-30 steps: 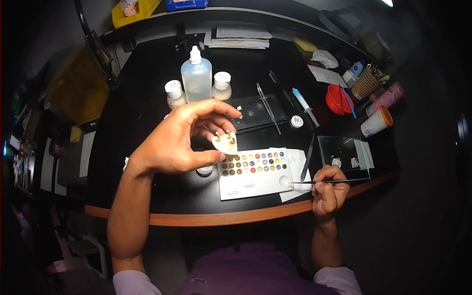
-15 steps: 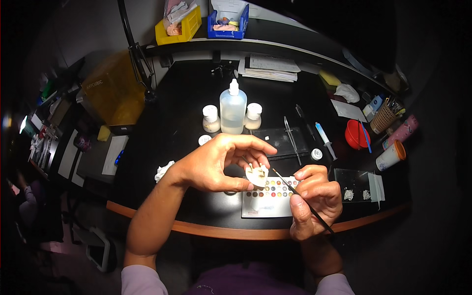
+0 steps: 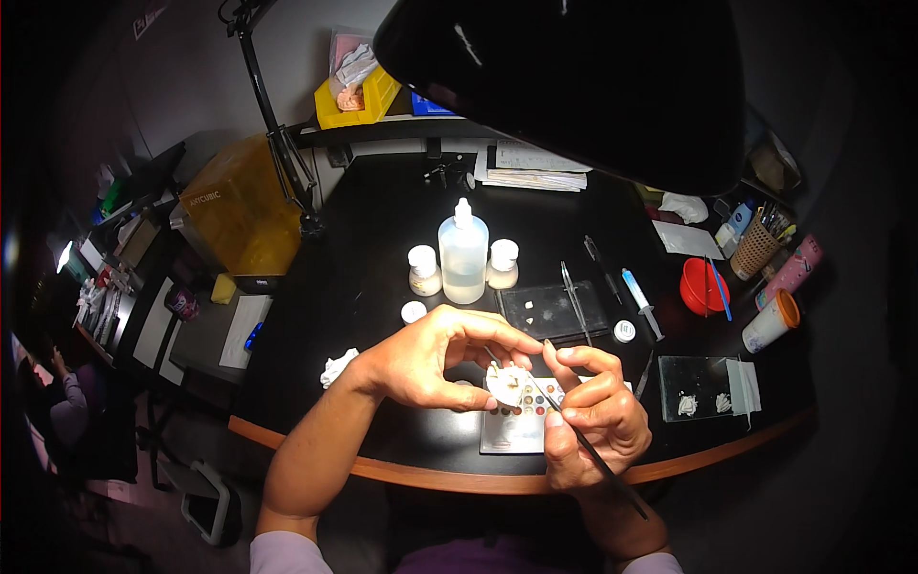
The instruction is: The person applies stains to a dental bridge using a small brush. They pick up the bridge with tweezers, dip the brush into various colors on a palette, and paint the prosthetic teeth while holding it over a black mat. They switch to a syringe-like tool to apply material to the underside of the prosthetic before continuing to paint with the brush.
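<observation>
My left hand [image 3: 418, 364] is closed round a small white plaster dental cast [image 3: 504, 386] with short pins sticking out of it. The thumb and fingers grip it above a white palette [image 3: 512, 436] dotted with rows of coloured round spots. A slim dark brush [image 3: 604, 467] is pinched in my right hand [image 3: 602, 411], its handle slanting down to the right. The brush tip is at the cast's right edge; whether it touches cannot be made out. Fingertips of both hands meet or nearly meet above the cast.
A large clear bottle [image 3: 464, 258] stands between two small white-capped jars. Tweezers [image 3: 577, 301] lie across a dark tray [image 3: 545, 320]. To the right are a syringe [image 3: 643, 304], a red bowl [image 3: 703, 287] and a glass slab [image 3: 696, 383]. A black lamp shade [image 3: 593, 86] hangs overhead.
My right hand has brought the brush in to the cast, and its fingers have come up to my left hand. The view has shifted, and the lamp shade now covers more of the top.
</observation>
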